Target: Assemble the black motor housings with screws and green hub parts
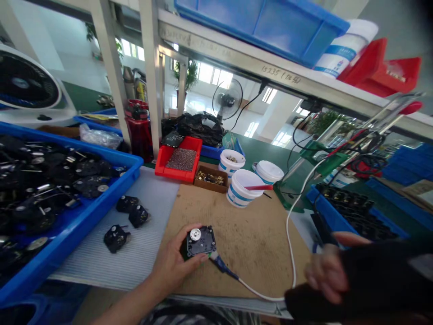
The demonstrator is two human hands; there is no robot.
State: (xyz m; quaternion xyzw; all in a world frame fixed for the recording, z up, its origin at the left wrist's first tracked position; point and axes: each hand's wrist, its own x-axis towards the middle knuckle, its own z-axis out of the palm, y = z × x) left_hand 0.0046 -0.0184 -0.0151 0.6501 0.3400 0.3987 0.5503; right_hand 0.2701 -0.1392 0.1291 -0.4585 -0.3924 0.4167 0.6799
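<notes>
1. Black plastic housing (202, 241) with a silver hub (195, 234) lies low in the centre of the frame, on a brown cardboard mat (253, 243), a blue plug (221, 264) on a white cable (289, 234) meeting its edge
2. Left hand (176, 259) reaches in from the lower left, fingers curled around the housing, gripping it
3. Right hand (324, 275), in a black sleeve (372, 275), hangs at lower right near the cable, fingers spread and blurred
</notes>
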